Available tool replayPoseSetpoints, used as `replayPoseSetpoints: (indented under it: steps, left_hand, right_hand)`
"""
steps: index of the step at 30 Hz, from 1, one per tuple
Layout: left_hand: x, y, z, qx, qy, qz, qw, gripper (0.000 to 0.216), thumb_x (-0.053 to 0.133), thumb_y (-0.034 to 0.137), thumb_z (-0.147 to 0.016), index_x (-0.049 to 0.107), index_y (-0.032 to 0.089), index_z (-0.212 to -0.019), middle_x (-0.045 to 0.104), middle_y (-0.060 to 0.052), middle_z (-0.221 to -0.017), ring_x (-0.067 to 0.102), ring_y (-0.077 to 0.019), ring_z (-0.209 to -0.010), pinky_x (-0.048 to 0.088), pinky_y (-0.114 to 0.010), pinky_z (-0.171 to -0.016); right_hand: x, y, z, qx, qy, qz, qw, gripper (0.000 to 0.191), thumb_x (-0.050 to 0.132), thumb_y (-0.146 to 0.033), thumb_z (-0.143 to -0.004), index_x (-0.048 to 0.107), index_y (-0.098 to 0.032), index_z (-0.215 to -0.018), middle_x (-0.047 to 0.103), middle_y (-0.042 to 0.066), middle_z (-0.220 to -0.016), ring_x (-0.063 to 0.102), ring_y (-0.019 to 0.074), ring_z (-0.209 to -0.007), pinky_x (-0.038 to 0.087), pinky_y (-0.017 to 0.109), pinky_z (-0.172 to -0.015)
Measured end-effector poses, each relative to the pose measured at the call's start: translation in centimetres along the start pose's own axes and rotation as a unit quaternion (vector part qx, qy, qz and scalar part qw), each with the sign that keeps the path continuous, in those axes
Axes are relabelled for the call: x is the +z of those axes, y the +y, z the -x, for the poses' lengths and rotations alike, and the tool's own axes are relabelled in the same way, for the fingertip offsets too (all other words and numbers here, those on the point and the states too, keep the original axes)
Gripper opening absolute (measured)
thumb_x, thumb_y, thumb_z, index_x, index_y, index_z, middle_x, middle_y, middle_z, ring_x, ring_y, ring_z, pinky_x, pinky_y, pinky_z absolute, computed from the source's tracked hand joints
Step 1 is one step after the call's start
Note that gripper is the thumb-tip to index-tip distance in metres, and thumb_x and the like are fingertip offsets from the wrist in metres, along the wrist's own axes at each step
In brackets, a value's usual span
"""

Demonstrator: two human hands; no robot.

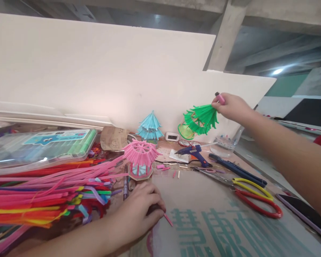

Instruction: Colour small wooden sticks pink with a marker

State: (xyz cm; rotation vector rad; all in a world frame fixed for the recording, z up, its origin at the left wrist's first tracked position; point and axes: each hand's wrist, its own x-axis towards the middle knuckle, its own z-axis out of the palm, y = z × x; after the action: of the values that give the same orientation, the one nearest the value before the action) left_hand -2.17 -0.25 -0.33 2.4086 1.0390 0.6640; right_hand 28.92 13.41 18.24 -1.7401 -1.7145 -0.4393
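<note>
My right hand (231,105) is raised at the right, its fingers closed on the tip of a green pipe-cleaner pagoda (200,119), which hangs tilted. A pink marker (219,98) with a dark end sticks up from the same grip. Low in the middle, my left hand (146,203) rests on the work surface with curled fingers. A thin pink stick (168,219) pokes out by its thumb and fingertips, seemingly pinched there. Just beyond that hand stands a pink pagoda (141,157) with a ring-shaped roof.
Bundled pipe cleaners (29,200) and a plastic marker case (42,148) fill the left. A light-blue pagoda (150,126) stands at the back, near a small digital clock (172,136). A glue gun (194,153), scissors (246,192), a dark-blue tool (238,170) and a phone (305,214) lie rightward.
</note>
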Motion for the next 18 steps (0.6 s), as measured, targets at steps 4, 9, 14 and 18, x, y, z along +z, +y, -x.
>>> replayPoseSetpoints:
  steps: [4,9,14,18]
  left_hand:
    - [0.0,-0.2,0.2,0.003,0.005,0.006,1.0,0.011,0.065,0.012,-0.082,0.069,0.022,-0.085,0.061,-0.003,-0.095,0.055,-0.0193,-0.097,0.04,-0.032,-0.088]
    - [0.6,-0.6,0.3,-0.001,0.011,0.001,1.0,0.007,0.068,0.017,-0.081,0.07,0.022,-0.085,0.062,-0.003,-0.095,0.055,-0.0203,-0.097,0.042,-0.033,-0.088]
    - [-0.7,1.4,0.8,0.001,0.0,-0.07,0.998,0.024,0.067,0.018,-0.081,0.067,0.023,-0.105,0.065,-0.004,-0.105,0.057,-0.0215,-0.101,0.044,-0.033,-0.089]
    - [-8.2,3.2,0.9,-0.044,0.044,-0.263,0.963,0.016,0.065,0.015,-0.079,0.069,0.022,-0.093,0.068,-0.004,-0.094,0.061,-0.0235,-0.096,0.045,-0.031,-0.088]
  right_hand:
    - [-3.7,-3.2,0.4,0.008,0.069,-0.149,0.986,0.009,0.055,-0.02,-0.084,0.064,-0.017,-0.086,0.063,0.011,-0.068,0.053,0.0172,-0.056,0.043,0.035,-0.059]
    - [-5.9,-10.5,0.3,-0.087,0.112,-0.219,0.965,0.01,0.053,-0.019,-0.084,0.062,-0.018,-0.089,0.062,0.006,-0.07,0.052,0.0132,-0.056,0.042,0.03,-0.057]
    - [-3.4,-18.2,-1.2,-0.153,0.084,-0.213,0.961,0.01,0.052,-0.015,-0.085,0.06,-0.015,-0.09,0.066,0.006,-0.076,0.06,0.0176,-0.072,0.047,0.032,-0.07]
    - [-0.6,-20.4,-2.5,-0.171,0.063,-0.198,0.963,0.01,0.05,-0.013,-0.086,0.059,-0.016,-0.091,0.066,0.007,-0.084,0.062,0.0215,-0.08,0.049,0.036,-0.077]
